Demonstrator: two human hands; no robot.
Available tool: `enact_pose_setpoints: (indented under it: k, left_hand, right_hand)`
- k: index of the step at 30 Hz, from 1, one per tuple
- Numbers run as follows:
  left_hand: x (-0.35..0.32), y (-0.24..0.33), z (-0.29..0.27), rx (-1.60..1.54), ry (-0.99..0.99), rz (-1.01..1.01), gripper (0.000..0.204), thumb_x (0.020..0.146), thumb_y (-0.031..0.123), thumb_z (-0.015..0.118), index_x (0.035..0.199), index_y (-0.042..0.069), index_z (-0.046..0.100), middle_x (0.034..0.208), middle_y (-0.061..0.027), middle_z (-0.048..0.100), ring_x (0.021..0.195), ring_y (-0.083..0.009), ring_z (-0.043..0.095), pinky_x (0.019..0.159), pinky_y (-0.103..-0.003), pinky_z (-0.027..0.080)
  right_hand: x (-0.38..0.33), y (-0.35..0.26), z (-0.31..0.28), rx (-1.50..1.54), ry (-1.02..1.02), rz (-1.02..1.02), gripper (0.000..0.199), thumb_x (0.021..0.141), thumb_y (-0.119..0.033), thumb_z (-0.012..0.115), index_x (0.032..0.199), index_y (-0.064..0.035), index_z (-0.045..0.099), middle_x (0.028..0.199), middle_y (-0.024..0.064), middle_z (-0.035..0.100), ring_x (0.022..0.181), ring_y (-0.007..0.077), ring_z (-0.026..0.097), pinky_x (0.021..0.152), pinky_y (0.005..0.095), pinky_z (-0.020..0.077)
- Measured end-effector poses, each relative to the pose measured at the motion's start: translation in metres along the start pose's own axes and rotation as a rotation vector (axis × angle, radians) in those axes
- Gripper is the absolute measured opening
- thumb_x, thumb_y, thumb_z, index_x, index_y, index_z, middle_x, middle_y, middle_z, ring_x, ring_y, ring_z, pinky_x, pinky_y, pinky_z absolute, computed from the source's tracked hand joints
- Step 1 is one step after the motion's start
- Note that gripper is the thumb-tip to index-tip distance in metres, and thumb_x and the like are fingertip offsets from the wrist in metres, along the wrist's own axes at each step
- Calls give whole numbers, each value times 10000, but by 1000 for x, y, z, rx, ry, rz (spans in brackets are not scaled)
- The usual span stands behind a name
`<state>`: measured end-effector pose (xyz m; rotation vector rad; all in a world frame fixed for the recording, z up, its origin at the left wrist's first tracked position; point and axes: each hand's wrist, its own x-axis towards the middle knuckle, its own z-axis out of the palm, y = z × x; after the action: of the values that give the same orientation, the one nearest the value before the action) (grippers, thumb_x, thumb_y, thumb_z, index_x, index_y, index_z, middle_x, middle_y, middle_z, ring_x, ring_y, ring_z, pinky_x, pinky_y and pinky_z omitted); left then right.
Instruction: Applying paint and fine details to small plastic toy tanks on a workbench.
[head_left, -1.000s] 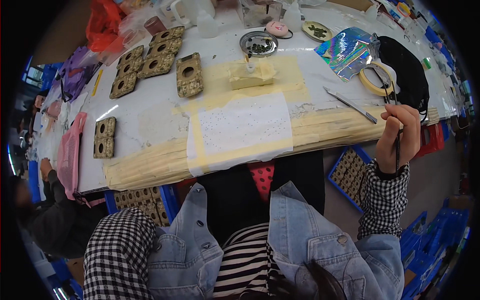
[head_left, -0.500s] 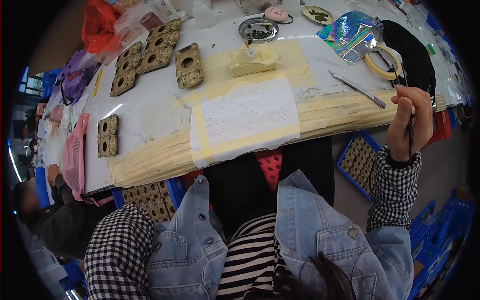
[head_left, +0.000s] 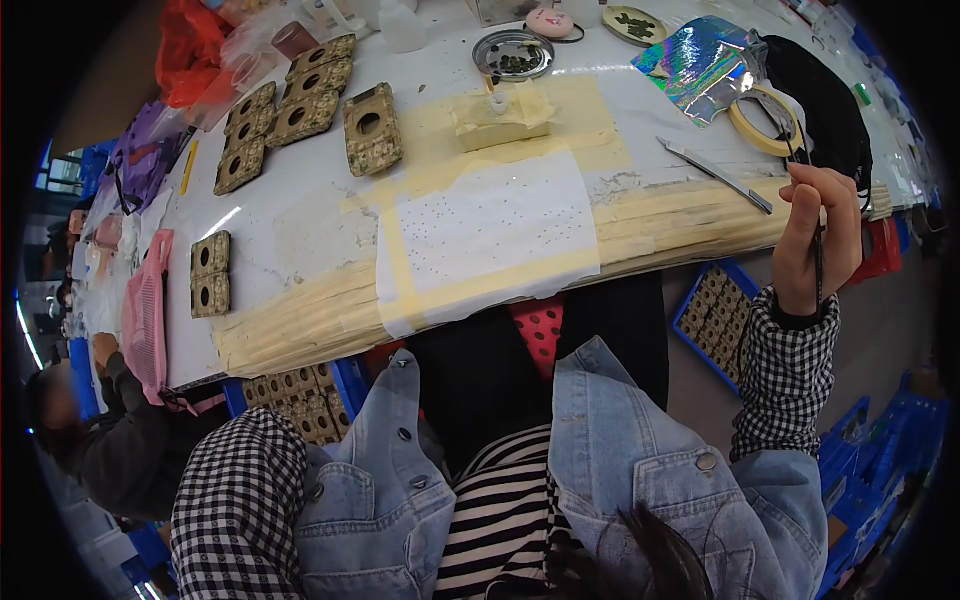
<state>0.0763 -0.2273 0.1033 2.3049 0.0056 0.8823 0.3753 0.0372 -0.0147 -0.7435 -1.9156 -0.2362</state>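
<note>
My right hand (head_left: 822,240) is raised at the table's right edge, its fingers closed around slim dark tweezers (head_left: 819,262). Their thin prongs point up, in front of a roll of cream tape (head_left: 764,122). Left of this hand, a silver craft knife (head_left: 715,175) lies on the table. Of my left arm only the checked sleeve (head_left: 240,490) shows; the left hand is out of sight. A white sheet with tiny dark specks (head_left: 490,225) lies before me, edged with masking tape. Behind it, a taped block (head_left: 503,125) carries a small white cup.
Camouflage-patterned pieces with round holes (head_left: 373,130) stand at the left, with a smaller one (head_left: 210,273) nearer. A metal dish (head_left: 513,56) holds dark bits. Blue crates (head_left: 715,320) sit below the table. Another person's dark sleeve (head_left: 125,440) is at far left.
The view has shifted slightly, so table items appear a little further left. My right hand keeps its hold on the tweezers and has barely moved.
</note>
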Motion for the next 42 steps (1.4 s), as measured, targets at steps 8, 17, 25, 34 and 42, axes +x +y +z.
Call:
enact_pose_setpoints:
  k: [8,17,25,34,42]
  left_hand:
    - [-2,2,3,6,-3,2,170,728,270,567,717,100,565,626,-32,485,559,-184,475,532,-309,334]
    - [4,-36,-45,-320,-392,-47,234,755,282,584,855,73,615,692,-33,517,584,-192,490,550,-326,357]
    - [-41,-112,-45,-287,-199,-510,556,844,461,600,1203,36,601,749,-39,542,603,-182,508,543,-287,398]
    - [-57,-93,-72,182,301,-568,361,813,285,711,1013,-13,673,656,-45,631,528,-154,543,477,-264,395]
    - [-66,-91,-52,220,892,-537,356,850,329,662,806,-23,639,540,-32,551,460,-100,474,453,-230,337]
  right_hand:
    - [-3,7,1,4,5,37,129,900,-92,571,891,31,611,783,102,607,665,157,560,599,261,442]
    - [-1,19,-1,-114,-161,7,419,985,-318,384,1045,14,633,857,101,492,746,195,484,646,293,390]
    - [13,53,9,-279,-385,121,102,880,-145,566,964,-95,598,859,83,592,661,319,596,563,378,461]
    - [19,90,19,-440,-582,18,258,765,-83,632,1017,-120,594,921,53,567,670,275,619,565,366,486]
    - [32,70,35,-381,-728,-208,365,698,-28,634,1053,-90,576,1002,63,553,660,247,624,570,358,491]
